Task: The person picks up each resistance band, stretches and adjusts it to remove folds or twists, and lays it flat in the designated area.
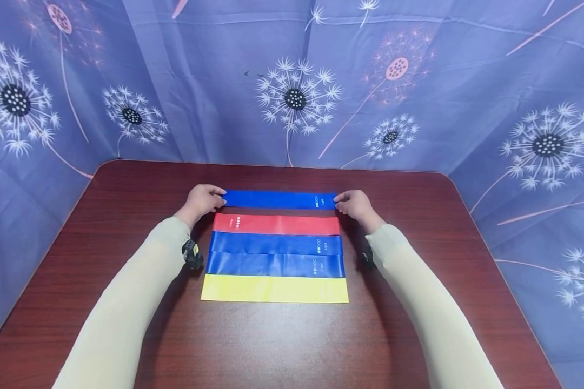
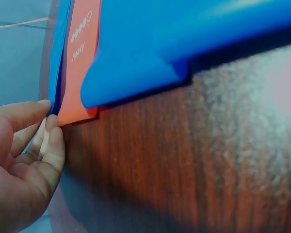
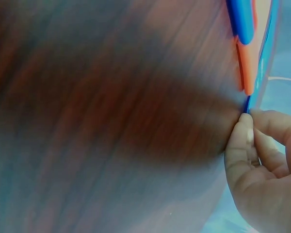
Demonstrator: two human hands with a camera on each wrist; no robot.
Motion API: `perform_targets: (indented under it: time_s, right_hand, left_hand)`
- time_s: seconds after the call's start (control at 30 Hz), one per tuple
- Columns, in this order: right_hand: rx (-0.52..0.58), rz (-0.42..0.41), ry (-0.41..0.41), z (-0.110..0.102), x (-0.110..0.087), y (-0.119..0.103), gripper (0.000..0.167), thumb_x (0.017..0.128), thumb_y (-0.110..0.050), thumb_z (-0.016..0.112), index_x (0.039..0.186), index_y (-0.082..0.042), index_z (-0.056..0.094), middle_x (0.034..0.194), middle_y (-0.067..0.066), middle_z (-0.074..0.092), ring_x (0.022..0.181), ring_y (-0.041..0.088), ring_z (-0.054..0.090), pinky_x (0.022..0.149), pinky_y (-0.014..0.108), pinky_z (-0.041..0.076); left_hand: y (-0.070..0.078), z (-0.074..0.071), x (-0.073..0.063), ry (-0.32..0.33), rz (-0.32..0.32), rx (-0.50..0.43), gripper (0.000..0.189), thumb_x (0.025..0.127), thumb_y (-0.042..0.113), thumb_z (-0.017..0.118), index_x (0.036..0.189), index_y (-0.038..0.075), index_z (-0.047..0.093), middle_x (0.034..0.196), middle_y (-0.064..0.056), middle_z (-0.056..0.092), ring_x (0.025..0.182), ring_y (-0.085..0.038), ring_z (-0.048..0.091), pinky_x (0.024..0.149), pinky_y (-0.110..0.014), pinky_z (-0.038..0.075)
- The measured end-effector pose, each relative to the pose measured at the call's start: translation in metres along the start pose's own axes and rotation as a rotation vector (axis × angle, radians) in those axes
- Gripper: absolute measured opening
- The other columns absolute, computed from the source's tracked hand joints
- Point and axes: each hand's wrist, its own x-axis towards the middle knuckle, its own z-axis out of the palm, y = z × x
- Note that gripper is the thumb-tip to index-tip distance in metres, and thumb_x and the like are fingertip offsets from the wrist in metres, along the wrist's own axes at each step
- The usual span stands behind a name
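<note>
A blue resistance band (image 1: 277,199) marked "Light" stretches flat between both hands at the far side of the row. My left hand (image 1: 203,202) pinches its left end between thumb and fingers; the left wrist view shows the same grip (image 2: 48,114). At the other end, my right hand (image 1: 356,206) pinches the band's right tip. Just nearer lies a red band (image 1: 277,225) marked "Heavy". Below it are two more blue bands, one (image 1: 263,243) above the other (image 1: 263,265), then a yellow band (image 1: 272,289) closest to me.
The bands lie on a dark red-brown wooden table (image 1: 272,351). A blue curtain (image 1: 214,97) with dandelion prints hangs behind the table and along both sides. A small black device (image 1: 192,255) is strapped at the left wrist.
</note>
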Motion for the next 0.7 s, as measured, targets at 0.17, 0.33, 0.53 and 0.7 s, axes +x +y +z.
perform_targets:
  time_s: [0.17,0.33,0.53,0.7]
  right_hand:
    - [-0.008,-0.018,0.003,-0.0008,-0.003,0.0004,0.027,0.1,-0.007,0.059,0.122,0.005,0.069,0.1,0.02,0.07,0.079,0.019,0.059,0.069,0.024,0.048]
    - [-0.01,-0.028,0.005,-0.0001,-0.0057,0.0004,0.027,0.099,-0.006,0.06,0.121,0.005,0.069,0.096,0.019,0.069,0.077,0.019,0.058,0.066,0.022,0.047]
    - [-0.029,-0.041,0.02,0.002,-0.0072,0.0021,0.026,0.098,-0.007,0.062,0.12,0.005,0.071,0.097,0.02,0.071,0.075,0.018,0.059,0.064,0.021,0.046]
    - [-0.037,-0.05,0.029,0.0022,-0.009,0.0042,0.026,0.097,-0.007,0.062,0.119,0.005,0.071,0.095,0.02,0.071,0.074,0.017,0.059,0.063,0.02,0.045]
  left_hand:
    - [-0.0015,0.0003,-0.0015,0.0,0.005,0.004,0.041,0.1,0.01,0.059,0.139,-0.005,0.057,0.134,-0.03,0.063,0.11,-0.034,0.065,0.098,-0.041,0.057]
    - [-0.0022,-0.0006,-0.003,-0.003,-0.005,0.009,0.041,0.101,0.011,0.059,0.139,-0.004,0.057,0.136,-0.03,0.062,0.112,-0.035,0.064,0.1,-0.043,0.057]
    - [-0.0039,-0.001,-0.0046,-0.011,-0.012,-0.018,0.041,0.101,0.012,0.059,0.139,-0.003,0.057,0.136,-0.029,0.062,0.115,-0.036,0.064,0.104,-0.046,0.055]
    - [-0.0034,-0.0022,-0.0086,-0.004,0.007,-0.011,0.04,0.099,0.013,0.06,0.136,-0.004,0.059,0.13,-0.029,0.065,0.104,-0.03,0.066,0.095,-0.041,0.059]
